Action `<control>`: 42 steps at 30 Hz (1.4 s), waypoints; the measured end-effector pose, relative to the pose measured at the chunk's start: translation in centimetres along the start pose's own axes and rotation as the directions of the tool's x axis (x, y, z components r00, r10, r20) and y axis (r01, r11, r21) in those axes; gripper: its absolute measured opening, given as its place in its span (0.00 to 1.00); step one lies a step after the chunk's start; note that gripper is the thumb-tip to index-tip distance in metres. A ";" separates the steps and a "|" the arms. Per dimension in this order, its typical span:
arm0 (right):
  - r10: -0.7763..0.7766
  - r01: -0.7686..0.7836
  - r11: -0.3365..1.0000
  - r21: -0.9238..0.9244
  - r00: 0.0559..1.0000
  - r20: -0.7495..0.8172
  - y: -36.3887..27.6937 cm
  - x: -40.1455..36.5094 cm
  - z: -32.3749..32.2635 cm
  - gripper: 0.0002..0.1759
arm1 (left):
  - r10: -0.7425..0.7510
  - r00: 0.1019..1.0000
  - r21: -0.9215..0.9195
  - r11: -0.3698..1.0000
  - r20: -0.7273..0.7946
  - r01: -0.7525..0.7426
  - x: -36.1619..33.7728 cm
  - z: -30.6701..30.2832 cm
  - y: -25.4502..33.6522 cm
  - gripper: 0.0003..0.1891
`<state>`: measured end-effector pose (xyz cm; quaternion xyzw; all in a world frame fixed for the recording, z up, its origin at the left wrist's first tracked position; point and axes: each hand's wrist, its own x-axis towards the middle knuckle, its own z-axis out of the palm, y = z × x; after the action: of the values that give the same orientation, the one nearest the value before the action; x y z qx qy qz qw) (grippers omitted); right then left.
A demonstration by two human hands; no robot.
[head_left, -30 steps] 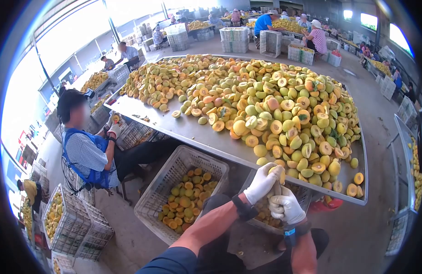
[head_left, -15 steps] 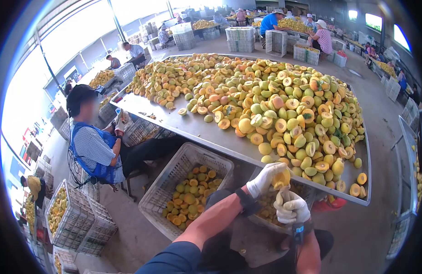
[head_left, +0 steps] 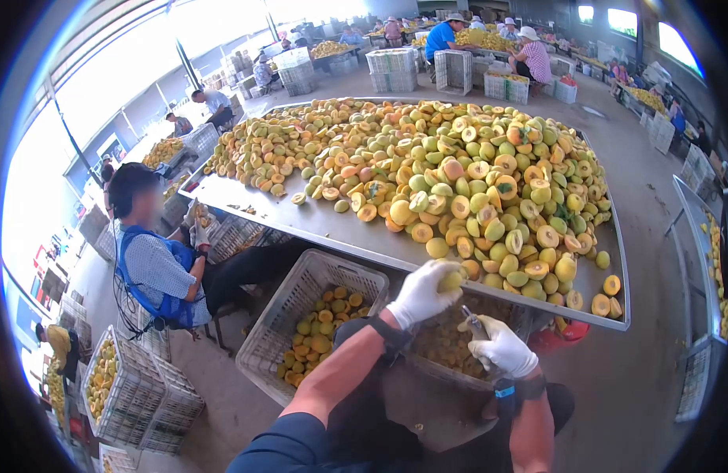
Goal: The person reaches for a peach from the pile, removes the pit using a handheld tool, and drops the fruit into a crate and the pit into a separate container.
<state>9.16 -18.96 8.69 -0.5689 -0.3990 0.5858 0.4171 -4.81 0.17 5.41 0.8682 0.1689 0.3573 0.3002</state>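
Your left grip (head_left: 424,295) is wrapped around a yellow-green fruit (head_left: 451,281) — it's by the near edge of the desk (head_left: 324,224). Your right grip (head_left: 502,348) clasps a small metal-tipped tool (head_left: 476,324) above a crate (head_left: 450,374).

Fruit (head_left: 490,193) lies on the table (head_left: 310,216) and in a crate (head_left: 340,276) before it.

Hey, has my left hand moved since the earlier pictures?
Yes, your left hand has shifted leftward, closer to the fruit crate on its left.
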 end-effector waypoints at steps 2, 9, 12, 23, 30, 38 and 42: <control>-0.039 0.037 0.997 -0.068 0.998 -0.041 0.6 0.9 -0.2 0.20 | -0.111 0.993 0.008 0.994 -0.049 0.111 0.2 -2.9 -0.6 0.21; -0.318 0.174 0.732 -0.659 0.943 -0.103 1.8 2.9 0.6 0.18 | -0.603 0.788 0.776 0.556 0.129 0.299 -1.3 -15.5 -0.9 0.23; -0.237 0.086 0.698 -0.710 0.964 -0.116 1.3 2.7 1.0 0.15 | -0.707 0.707 0.911 0.298 0.011 0.285 -1.1 -16.3 -1.7 0.29; -0.115 -0.163 0.524 -0.836 0.959 -0.258 2.6 2.6 -0.6 0.16 | -0.542 0.823 0.555 0.636 -0.171 0.535 13.6 -4.5 -8.4 0.28; -0.098 -0.201 0.519 -0.830 0.952 -0.292 2.4 2.6 -1.6 0.15 | -0.389 0.917 0.645 0.723 0.085 0.247 16.1 -1.9 -13.9 0.25; -0.191 -0.110 0.514 -0.851 0.952 -0.238 2.3 3.6 -0.8 0.14 | -0.563 0.821 0.203 0.818 0.093 0.538 9.0 -1.6 -15.6 0.22; -0.269 -0.069 0.605 -0.793 0.920 -0.285 1.5 3.6 -0.1 0.13 | -0.702 0.687 -0.132 0.675 0.186 0.726 7.4 -3.3 -13.2 0.20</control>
<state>9.19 -16.07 6.08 -0.7712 -0.5599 0.2036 0.2242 -3.16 15.34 2.65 0.7188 0.4404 0.1734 0.5091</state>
